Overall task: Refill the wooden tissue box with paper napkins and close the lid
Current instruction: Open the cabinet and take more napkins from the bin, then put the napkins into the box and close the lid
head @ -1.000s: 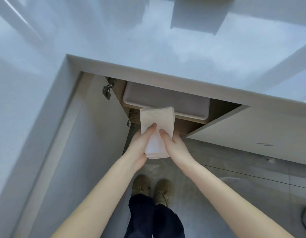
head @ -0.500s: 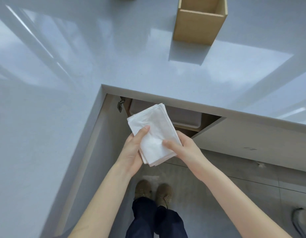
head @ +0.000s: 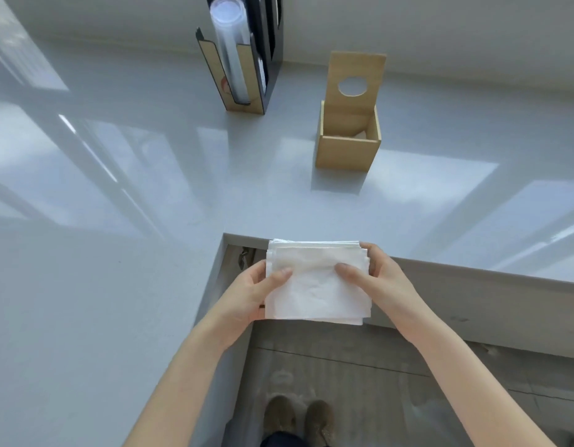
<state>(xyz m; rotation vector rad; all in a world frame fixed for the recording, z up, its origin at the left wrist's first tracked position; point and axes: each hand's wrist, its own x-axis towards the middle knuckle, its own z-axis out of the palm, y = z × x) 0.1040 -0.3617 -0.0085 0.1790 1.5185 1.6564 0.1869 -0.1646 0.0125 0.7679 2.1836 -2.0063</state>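
Both hands hold a flat stack of white paper napkins (head: 316, 282) over the near edge of the grey counter (head: 124, 195), where the worktop makes an inside corner. The left hand (head: 247, 296) clasps the stack's left edge, thumb on top and fingers beneath; the right hand (head: 380, 280) clasps the right edge the same way, its fingertips wrapped over the far right corner. The stack lies roughly level, its sheets slightly fanned at the far edge, which overlaps the counter's lip, while its near edge hangs over the floor (head: 360, 375). The wooden tissue box (head: 347, 153) stands upright further back on the counter, well apart from the napkins and a little right of them. Its lid (head: 355, 83), with a round hole, is raised upright from the back wall, leaving the top open; something pale lies at the bottom inside, perhaps a leftover napkin, though the view is too shallow to be sure. The counter between the stack and the box is bare and glossy, with broad window reflections across it. To the box's left, near the back wall, stands a black and wood cup holder (head: 243, 59) with a clear column of cups; it stands apart from the box. Below, the person's shoes (head: 297, 417) show on the floor
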